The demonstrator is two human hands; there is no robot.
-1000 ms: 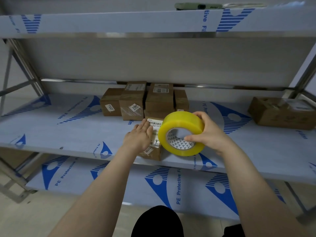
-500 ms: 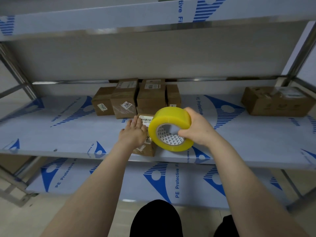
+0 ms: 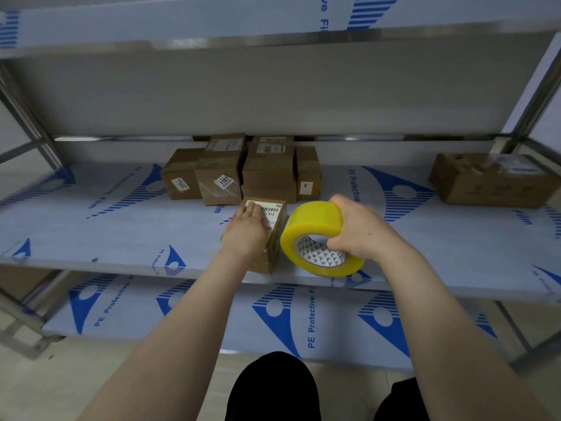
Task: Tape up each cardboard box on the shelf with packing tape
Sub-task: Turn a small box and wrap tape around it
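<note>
Front box (image 3: pixel 277 238) top half-hidden under left hand (image 3: pixel 246 235); label print on rear boxes (image 3: pixel 268 177) too small.

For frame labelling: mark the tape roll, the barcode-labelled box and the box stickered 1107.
tape roll (image 3: pixel 312 220), head view, on its yellow outer band.
barcode-labelled box (image 3: pixel 274 211), head view, on its top label.
box stickered 1107 (image 3: pixel 223 194), head view, front face below the sticker.

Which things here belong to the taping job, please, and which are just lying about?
Job: tape roll gripped by right hand; small box under left hand; back boxes; right box.
Lying about: lower shelf; steel post.
</note>
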